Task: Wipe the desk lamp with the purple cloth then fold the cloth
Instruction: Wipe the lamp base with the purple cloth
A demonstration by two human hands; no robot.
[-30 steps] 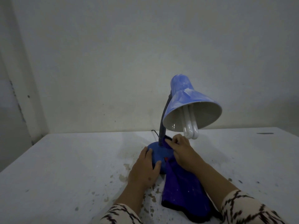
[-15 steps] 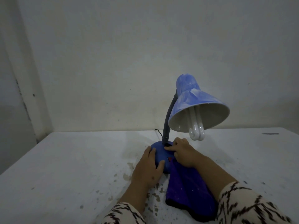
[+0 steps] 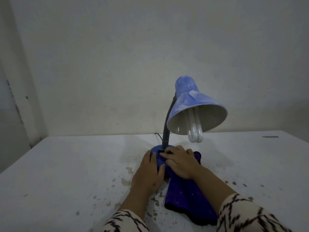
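Note:
A blue desk lamp (image 3: 192,104) stands on the white table, its dusty shade tilted right with a white bulb (image 3: 194,133) hanging out. Its dark neck rises from a round blue base (image 3: 156,152). My left hand (image 3: 148,173) grips the left front of the base, thumb wrapped round its edge. My right hand (image 3: 179,162) presses the purple cloth (image 3: 185,198) onto the top of the base, fingers curled over it. The cloth trails down toward me over the table, and one corner sticks out right of my hand.
The white table (image 3: 66,173) is stained with brown spots in front of the lamp. A black cord (image 3: 158,136) runs behind the base. Pale walls close the back and left. A small dark mark (image 3: 270,136) lies far right.
My right hand with the cloth has slid from beside the neck across the base top, spreading cloth to the right. The left hand keeps its hold on the base.

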